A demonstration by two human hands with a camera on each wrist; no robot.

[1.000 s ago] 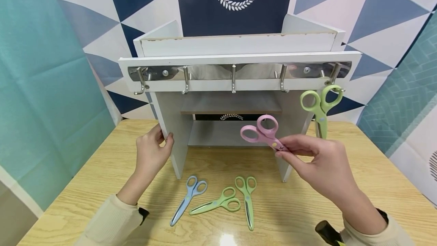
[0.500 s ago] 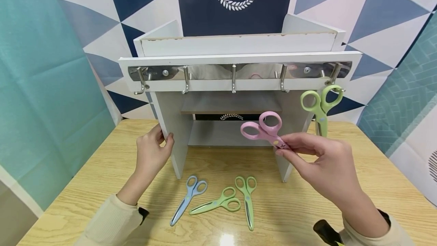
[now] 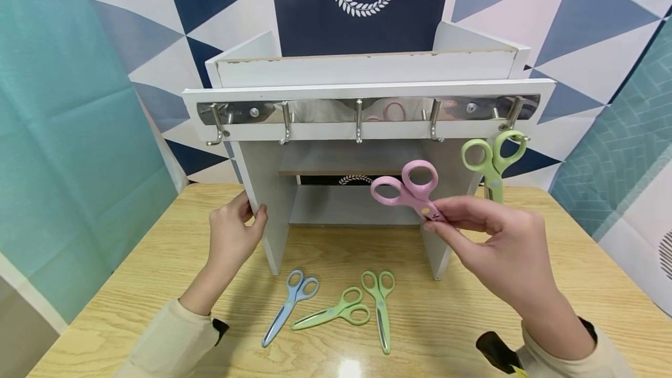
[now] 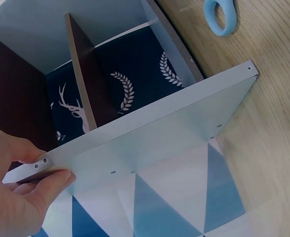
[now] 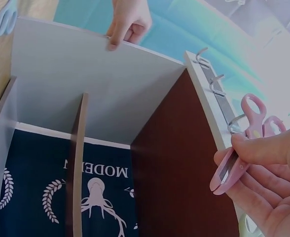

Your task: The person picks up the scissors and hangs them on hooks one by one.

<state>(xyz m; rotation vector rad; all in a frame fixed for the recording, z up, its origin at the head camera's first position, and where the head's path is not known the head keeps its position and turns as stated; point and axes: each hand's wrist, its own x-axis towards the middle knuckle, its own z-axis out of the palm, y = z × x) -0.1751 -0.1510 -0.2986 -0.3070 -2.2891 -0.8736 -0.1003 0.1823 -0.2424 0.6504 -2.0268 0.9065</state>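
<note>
The right hand (image 3: 504, 244) is raising clamped pink plastic scissors (image 3: 419, 198) before the white wooden shelf (image 3: 362, 72); the left hand (image 3: 233, 232) is pinching its left edge (image 3: 266, 251); a gap is dividing scissors from its rightmost steel hook (image 3: 515, 113).

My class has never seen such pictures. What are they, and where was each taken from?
There is no machine: a person's left hand grips a side panel of a white unit, and the right hand holds pink scissors by the blades. The wide view comes from a head camera, the one close on the panel from the left wrist, the one close on the scissors from the right wrist. On the wooden table lie a blue pair, a green pair and a second green pair. Another green pair hangs from a hook.
</note>
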